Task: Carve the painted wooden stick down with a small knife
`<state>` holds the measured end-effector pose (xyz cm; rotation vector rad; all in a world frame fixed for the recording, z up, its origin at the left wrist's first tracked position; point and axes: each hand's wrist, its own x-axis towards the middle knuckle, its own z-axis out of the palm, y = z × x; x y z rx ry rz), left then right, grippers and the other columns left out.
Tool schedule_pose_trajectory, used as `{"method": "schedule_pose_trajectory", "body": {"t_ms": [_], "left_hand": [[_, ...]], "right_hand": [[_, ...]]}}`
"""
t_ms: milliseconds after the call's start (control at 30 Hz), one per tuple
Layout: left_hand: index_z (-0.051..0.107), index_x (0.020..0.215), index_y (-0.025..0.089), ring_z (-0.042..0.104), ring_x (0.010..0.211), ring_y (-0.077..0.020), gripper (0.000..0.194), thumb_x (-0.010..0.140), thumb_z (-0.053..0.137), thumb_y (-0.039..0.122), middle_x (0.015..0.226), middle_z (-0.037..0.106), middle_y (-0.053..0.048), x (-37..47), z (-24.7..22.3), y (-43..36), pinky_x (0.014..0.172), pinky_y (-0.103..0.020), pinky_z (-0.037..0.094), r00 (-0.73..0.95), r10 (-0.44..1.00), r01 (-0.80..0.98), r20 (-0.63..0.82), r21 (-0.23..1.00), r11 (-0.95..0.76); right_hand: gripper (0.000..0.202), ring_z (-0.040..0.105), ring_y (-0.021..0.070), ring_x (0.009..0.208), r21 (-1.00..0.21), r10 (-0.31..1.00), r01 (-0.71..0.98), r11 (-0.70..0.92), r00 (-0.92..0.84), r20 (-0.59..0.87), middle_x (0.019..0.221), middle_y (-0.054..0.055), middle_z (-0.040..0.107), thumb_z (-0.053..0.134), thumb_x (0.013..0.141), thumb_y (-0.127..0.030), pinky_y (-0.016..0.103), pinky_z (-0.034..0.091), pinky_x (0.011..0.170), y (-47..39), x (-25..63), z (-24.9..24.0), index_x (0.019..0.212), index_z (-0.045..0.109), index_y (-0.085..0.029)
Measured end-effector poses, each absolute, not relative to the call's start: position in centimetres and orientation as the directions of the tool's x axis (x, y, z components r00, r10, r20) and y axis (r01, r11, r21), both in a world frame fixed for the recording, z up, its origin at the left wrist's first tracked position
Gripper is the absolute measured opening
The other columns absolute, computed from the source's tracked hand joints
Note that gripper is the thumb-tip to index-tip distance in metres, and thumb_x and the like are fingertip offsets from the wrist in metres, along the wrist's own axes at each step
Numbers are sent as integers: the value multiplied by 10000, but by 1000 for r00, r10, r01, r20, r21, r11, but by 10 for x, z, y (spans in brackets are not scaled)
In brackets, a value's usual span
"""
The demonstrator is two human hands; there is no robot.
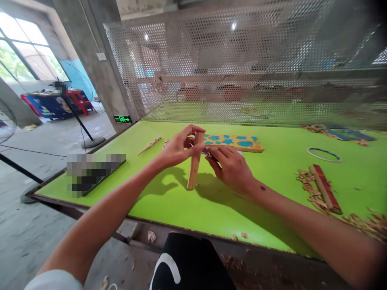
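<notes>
My left hand (pixel 181 147) is closed around the upper part of a pale wooden stick (pixel 193 173), which stands nearly upright with its lower end at the green tabletop. Against the stick's right side, my right hand (pixel 231 163) pinches a small metal tool (pixel 208 154); the fingers cover most of it, so its kind is unclear. Just behind both hands lies a yellow wooden board (pixel 256 147) painted with blue flower shapes, partly hidden by them. A pointed, carved wooden stick (pixel 150 145) rests left of my left hand.
A perforated metal screen (pixel 242 68) closes off the green table's (pixel 163 205) far side. On the right are a ring (pixel 324 154), a red-faced wooden bar (pixel 325 189) and wood shavings (pixel 311 193). A blurred-out dark object (pixel 95 175) sits at left.
</notes>
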<state>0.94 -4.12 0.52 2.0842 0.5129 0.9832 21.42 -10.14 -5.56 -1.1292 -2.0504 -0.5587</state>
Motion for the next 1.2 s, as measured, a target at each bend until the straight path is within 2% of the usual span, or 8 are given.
{"method": "schedule_pose_trajectory", "body": {"t_ms": [167, 300, 367, 467, 600, 833, 967, 1200], "left_hand": [[339, 1413, 202, 730, 933, -184, 856, 708, 820, 140, 1058, 729, -91, 19, -11, -34, 873, -341, 583, 605, 693, -45, 392, 886, -462], [597, 1115, 118, 729, 861, -165, 482, 689, 821, 157, 944, 753, -76, 28, -20, -33, 838, -317, 582, 526, 802, 31, 283, 936, -351], [626, 972, 113, 720, 801, -140, 331, 701, 809, 166, 918, 736, -58, 31, -22, -36, 798, -298, 591, 512, 815, 30, 270, 943, -331], [548, 1003, 148, 703, 641, -117, 348, 755, 780, 226, 942, 693, -28, 35, -24, -42, 631, -289, 601, 535, 806, -21, 252, 958, -285], [475, 1019, 172, 586, 466, -49, 398, 805, 763, 343, 864, 647, 13, 40, -29, -47, 416, -187, 438, 539, 793, -21, 283, 946, -324], [475, 939, 177, 431, 396, -17, 458, 756, 809, 431, 625, 541, 93, 45, -35, -48, 397, -182, 309, 523, 794, -112, 310, 948, -297], [489, 932, 177, 431, 403, -22, 404, 776, 790, 397, 624, 545, 87, 45, -33, -50, 410, -193, 317, 507, 800, -103, 321, 944, -313], [507, 968, 172, 444, 457, -27, 382, 782, 789, 351, 681, 598, 57, 45, -32, -52, 436, -189, 327, 487, 808, -79, 332, 938, -338]], "right_hand": [[314, 577, 252, 961, 24, 603, 888, 459, -331, 726, 1070, 132, 723, 462, 1035, -282, 373, 448, 875, -98, 218, -55, 1206, 659, -107], [293, 550, 262, 926, 84, 652, 917, 389, -338, 679, 1011, 136, 718, 451, 1033, -264, 368, 417, 844, -92, 221, -57, 1134, 672, -100], [285, 534, 267, 911, 130, 668, 929, 346, -341, 662, 973, 137, 709, 436, 1032, -240, 368, 398, 830, -90, 221, -57, 1113, 670, -98], [284, 516, 269, 899, 169, 675, 935, 311, -343, 653, 944, 135, 696, 414, 1033, -216, 371, 380, 828, -91, 219, -56, 1101, 661, -96], [309, 520, 272, 911, 169, 674, 936, 309, -341, 656, 968, 148, 698, 385, 1047, -237, 382, 377, 848, -92, 217, -57, 1088, 655, -92], [302, 591, 250, 864, 107, 690, 890, 443, -415, 593, 952, 142, 719, 394, 1042, -278, 365, 387, 795, -88, 217, -60, 1010, 649, -120], [325, 592, 196, 684, 28, 762, 930, 366, -317, 565, 943, 106, 738, 382, 1037, -323, 320, 287, 607, -90, 219, -58, 1069, 643, -134], [291, 620, 190, 664, 62, 779, 964, 260, -247, 577, 876, 111, 749, 419, 993, -320, 315, 205, 572, -89, 224, -53, 960, 647, -143]]}}
